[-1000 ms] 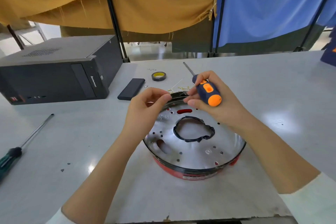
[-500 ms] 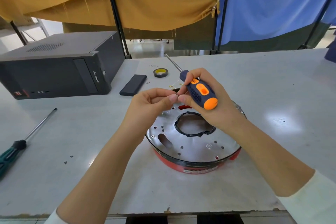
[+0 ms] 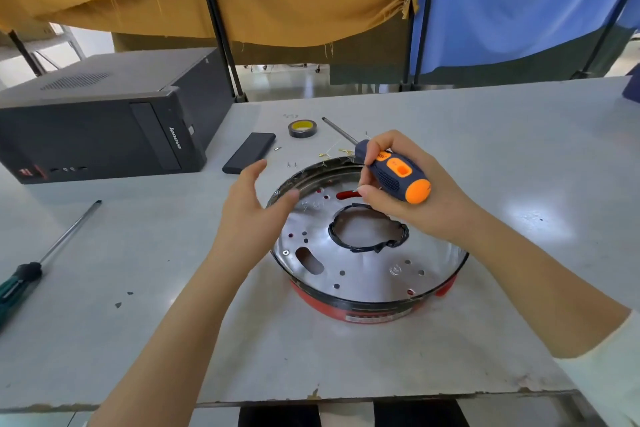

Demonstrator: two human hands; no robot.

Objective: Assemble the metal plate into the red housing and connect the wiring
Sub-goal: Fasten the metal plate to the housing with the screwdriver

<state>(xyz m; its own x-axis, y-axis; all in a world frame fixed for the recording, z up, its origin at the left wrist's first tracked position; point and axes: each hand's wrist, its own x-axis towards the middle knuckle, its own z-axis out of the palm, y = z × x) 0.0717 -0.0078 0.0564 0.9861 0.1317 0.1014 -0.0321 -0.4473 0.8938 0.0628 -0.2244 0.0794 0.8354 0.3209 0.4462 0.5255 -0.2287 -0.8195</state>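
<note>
A round shiny metal plate [image 3: 367, 267] lies inside the low red housing [image 3: 367, 314] in the middle of the table. A black taped wire loop [image 3: 367, 246] rims the plate's central hole. My right hand [image 3: 412, 191] grips a blue and orange screwdriver [image 3: 398, 177], shaft pointing away to the upper left, and its fingertips pinch something small over the plate's far side near a red slot [image 3: 348, 195]. My left hand [image 3: 252, 208] hovers with fingers spread and relaxed at the plate's left rim, holding nothing.
A black computer case [image 3: 104, 125] stands at the back left, a dark flat box [image 3: 249, 152] and a roll of tape [image 3: 304, 128] behind the housing. A green-handled screwdriver [image 3: 41, 263] lies at the left. Small screws [image 3: 292, 165] and wire scraps lie near the far rim.
My left hand has let go of the small part it pinched together with the right and drawn back left, fingers spread. The right hand keeps the screwdriver and the pinch.
</note>
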